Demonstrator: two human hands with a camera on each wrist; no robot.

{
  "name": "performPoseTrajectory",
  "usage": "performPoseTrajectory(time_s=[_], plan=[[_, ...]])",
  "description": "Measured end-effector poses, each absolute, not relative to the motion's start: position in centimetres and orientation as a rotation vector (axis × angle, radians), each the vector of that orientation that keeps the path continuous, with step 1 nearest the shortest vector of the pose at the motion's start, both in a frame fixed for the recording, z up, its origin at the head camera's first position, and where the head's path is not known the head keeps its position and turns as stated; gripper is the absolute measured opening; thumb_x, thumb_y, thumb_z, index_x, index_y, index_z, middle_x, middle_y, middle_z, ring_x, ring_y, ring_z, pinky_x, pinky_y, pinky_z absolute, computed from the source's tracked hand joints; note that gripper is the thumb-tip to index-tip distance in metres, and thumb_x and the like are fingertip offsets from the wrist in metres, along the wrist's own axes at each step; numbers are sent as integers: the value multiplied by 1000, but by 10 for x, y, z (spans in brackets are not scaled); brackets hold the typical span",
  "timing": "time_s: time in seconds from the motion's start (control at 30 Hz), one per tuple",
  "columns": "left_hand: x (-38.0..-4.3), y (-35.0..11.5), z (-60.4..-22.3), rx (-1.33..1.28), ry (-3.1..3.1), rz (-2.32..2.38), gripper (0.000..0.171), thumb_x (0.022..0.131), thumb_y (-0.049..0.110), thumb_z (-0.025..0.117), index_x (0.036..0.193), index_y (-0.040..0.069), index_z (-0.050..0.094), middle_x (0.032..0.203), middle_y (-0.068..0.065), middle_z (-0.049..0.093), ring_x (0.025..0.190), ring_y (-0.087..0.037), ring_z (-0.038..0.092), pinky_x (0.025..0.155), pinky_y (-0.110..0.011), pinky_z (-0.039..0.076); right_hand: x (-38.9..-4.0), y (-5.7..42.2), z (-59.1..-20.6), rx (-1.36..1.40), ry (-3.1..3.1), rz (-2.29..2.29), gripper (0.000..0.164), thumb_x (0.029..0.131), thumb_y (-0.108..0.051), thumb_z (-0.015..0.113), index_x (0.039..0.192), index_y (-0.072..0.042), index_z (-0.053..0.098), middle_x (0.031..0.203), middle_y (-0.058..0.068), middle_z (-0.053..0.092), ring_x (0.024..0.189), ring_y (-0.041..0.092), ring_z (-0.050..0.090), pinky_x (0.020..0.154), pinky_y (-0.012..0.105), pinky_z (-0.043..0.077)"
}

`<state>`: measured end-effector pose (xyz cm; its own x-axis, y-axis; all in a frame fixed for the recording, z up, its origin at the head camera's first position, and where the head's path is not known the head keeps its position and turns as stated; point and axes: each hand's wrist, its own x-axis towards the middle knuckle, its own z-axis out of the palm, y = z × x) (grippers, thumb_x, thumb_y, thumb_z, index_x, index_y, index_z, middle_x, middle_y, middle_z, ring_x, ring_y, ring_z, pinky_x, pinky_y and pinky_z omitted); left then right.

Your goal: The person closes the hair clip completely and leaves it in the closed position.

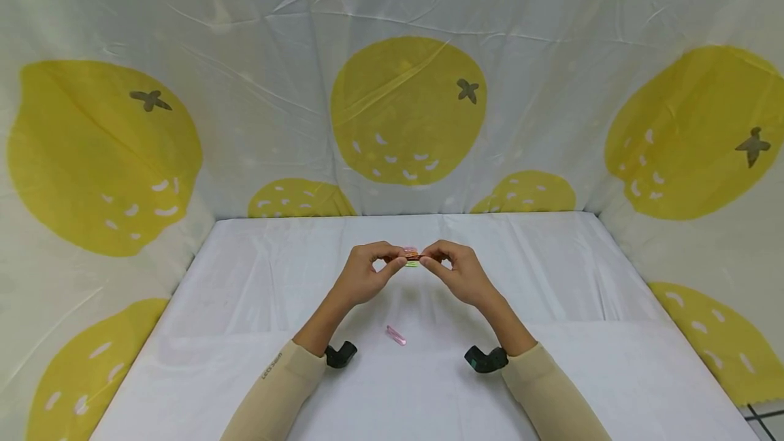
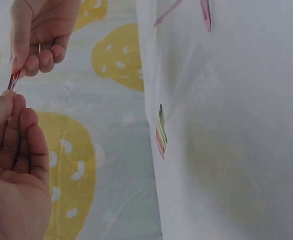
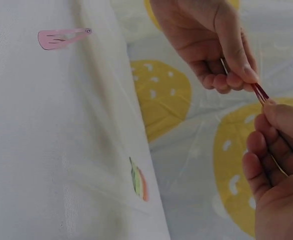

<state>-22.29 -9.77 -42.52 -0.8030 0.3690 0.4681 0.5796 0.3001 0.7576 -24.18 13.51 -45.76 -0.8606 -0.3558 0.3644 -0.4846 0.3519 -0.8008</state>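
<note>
A red snap hair clip (image 3: pixel 260 93) is held up above the table between both hands. My left hand (image 1: pixel 363 276) pinches one end of it between thumb and fingertips. At the other end, the right hand (image 1: pixel 461 276) pinches it the same way. The fingertips cover both ends, leaving only the middle visible. Behind and below the hands, several green, orange and pink hair clips (image 2: pixel 161 132) lie close together on the cloth. A pink snap hair clip (image 1: pixel 396 335) lies nearer, between the forearms; its arms stand apart in the right wrist view.
A white cloth covers the table (image 1: pixel 245 291). Around its back and sides hangs a pale curtain (image 1: pixel 257 87) with large yellow lemons. Each wrist wears a black camera (image 1: pixel 486 359).
</note>
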Motion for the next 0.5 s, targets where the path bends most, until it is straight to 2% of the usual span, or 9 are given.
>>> performPoseTrajectory(time_s=[0.1,0.23,0.27,0.37,0.5], plan=[[-223,-98,-426,-877,-2364,-1530,12,96,6,71,105,3,79,97,-11,78,83,-18,66,78,-27,53,-242,135,-458,795,-2468,1570,8,100,-23,69,103,-17,74,95,-1,74,86,15,61,77,34,53],[-224,-97,-427,-856,-2377,-1541,12,96,6,71,104,4,80,98,-10,78,84,-18,66,79,-26,52,-243,135,-459,807,-2459,1605,9,102,-21,67,104,-15,74,98,6,75,87,14,63,77,30,52],[-224,-97,-427,-846,-2382,-1542,11,96,6,71,103,4,80,98,-9,78,85,-18,66,80,-29,53,-243,135,-460,799,-2461,1605,9,101,-21,67,104,-15,74,97,6,75,87,14,63,77,29,52],[-234,-98,-440,-807,-2403,-1536,10,96,10,73,101,6,80,99,-7,79,86,-17,66,81,-31,54,-243,135,-460,770,-2464,1615,9,101,-22,68,103,-15,74,95,5,75,86,15,63,78,34,53],[-246,-100,-460,-757,-2422,-1547,10,97,19,74,102,13,80,103,-1,79,88,-14,67,81,-28,54,-243,135,-461,726,-2455,1650,10,100,-24,70,101,-15,74,95,9,75,86,16,62,79,40,53]])
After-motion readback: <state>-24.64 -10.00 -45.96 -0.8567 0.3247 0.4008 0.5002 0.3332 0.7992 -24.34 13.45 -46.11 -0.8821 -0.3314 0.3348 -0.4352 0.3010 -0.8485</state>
